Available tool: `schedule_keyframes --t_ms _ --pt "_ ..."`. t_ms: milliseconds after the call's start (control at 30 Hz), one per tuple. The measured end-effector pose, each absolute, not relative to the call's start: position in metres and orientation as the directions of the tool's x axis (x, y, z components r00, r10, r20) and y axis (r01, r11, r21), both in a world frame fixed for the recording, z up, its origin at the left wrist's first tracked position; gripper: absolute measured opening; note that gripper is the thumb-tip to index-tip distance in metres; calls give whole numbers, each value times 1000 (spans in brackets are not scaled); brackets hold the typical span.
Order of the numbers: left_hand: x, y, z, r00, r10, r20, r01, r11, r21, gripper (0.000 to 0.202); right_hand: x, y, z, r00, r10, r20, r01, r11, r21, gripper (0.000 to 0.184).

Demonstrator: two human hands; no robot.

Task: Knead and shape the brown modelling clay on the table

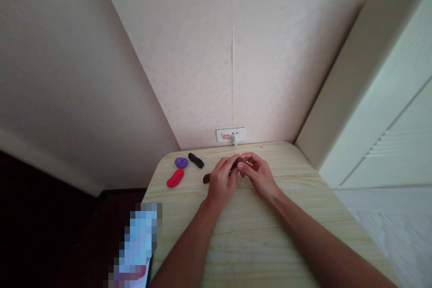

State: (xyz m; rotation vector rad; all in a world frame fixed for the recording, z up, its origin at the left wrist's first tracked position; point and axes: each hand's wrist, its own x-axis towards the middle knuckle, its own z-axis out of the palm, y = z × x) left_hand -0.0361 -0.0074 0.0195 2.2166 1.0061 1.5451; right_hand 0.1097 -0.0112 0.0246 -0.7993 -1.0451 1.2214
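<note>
Over the far part of the wooden table my two hands meet. My right hand [261, 174] is closed, its thumb and fingers pinching a dark brown piece of modelling clay [237, 163]. My left hand [222, 177] is closed on the other end of that piece, with its fingers bent around it. A second dark brown clay lump [206, 178] rests on the table just left of my left hand, partly hidden by it. Farther left lie a black clay piece [196, 160], a purple clay lump [181, 162] and a red clay piece [175, 178] with a purplish streak.
The pale wood table [263, 243] backs against a wall with a socket plate [231, 135], a white plug [234, 139] in it. A blurred-out screen [138, 243] stands at the table's left edge. A white panelled cabinet [381, 135] rises on the right.
</note>
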Motion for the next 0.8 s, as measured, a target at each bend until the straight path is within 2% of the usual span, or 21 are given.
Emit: schedule_keyframes --t_ms 333,800 --pt "-37 -7 18 226 672 705 392 -726 565 37 112 -10 27 34 978 206 -293 207 -933 32" --pt "-37 -5 17 238 671 702 367 -732 575 40 111 -11 24 54 973 227 -303 232 -924 26"
